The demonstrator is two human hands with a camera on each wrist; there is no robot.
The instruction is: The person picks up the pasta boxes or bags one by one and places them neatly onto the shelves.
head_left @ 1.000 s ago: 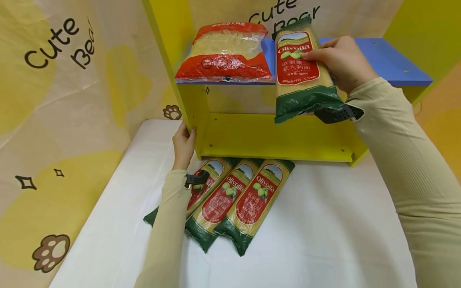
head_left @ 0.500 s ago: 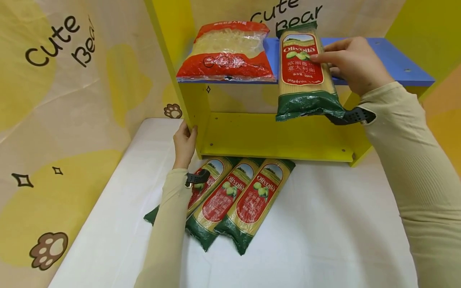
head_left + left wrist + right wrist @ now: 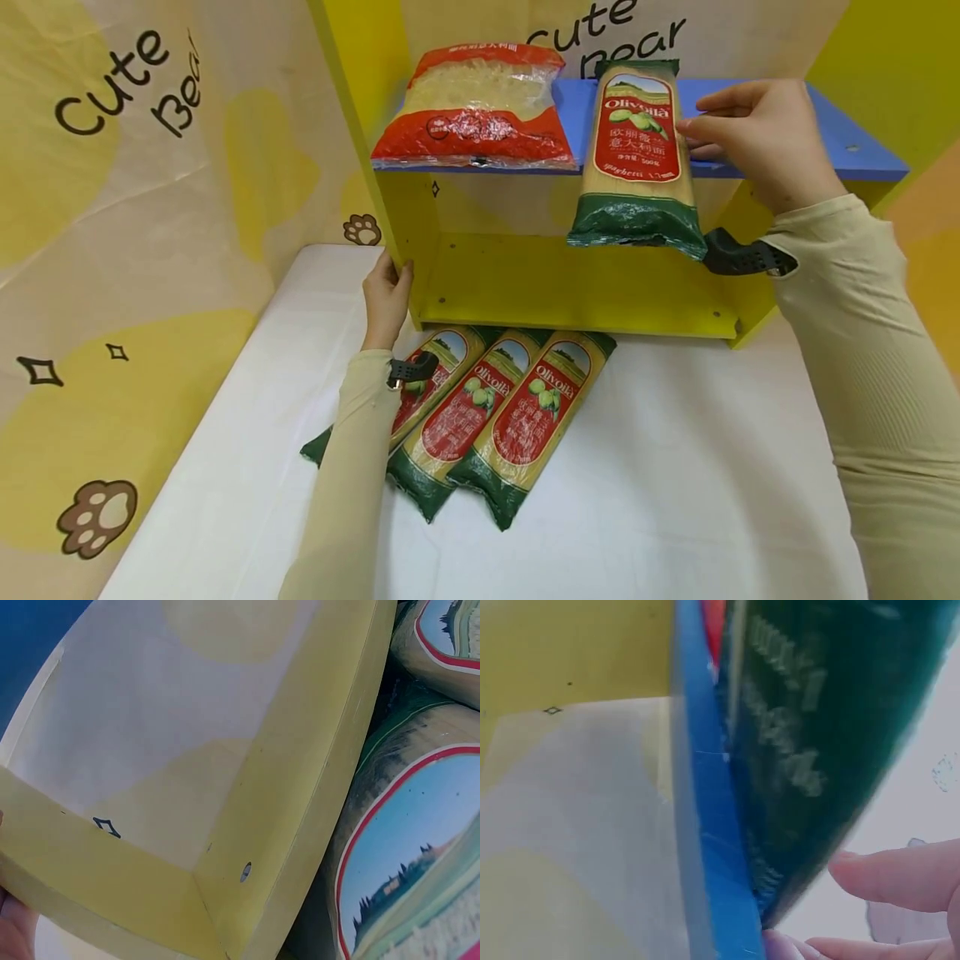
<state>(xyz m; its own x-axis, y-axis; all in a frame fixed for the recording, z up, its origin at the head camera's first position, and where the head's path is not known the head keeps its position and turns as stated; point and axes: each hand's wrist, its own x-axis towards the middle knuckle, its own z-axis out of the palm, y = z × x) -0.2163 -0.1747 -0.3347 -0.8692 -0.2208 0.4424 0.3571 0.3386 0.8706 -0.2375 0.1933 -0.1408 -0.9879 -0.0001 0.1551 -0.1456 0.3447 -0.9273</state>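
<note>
My right hand (image 3: 772, 142) is at the right edge of a spaghetti packet (image 3: 641, 167), pinching it between thumb and fingertips. The packet has a red label and green ends, and lies face up on the blue shelf (image 3: 795, 125), its near end jutting past the front edge. In the right wrist view the packet's green end (image 3: 817, 735) leans over the shelf edge, thumb (image 3: 892, 877) right at its side. My left hand (image 3: 386, 300) grips the left side board (image 3: 408, 225) of the yellow shelf unit, with the thumb on its front edge.
A red bag of pasta (image 3: 476, 112) lies left of the packet on the blue shelf. Below is the yellow bottom board (image 3: 570, 287). In front, three more spaghetti packets (image 3: 525, 425) lie slanted and overlapping on the white table (image 3: 675, 500), partly under my left forearm.
The right hand has moved right with the spaghetti packet, which has swung straighter and lower onto the shelf. The thumb has slid from the label to the packet's edge. The left hand stays put.
</note>
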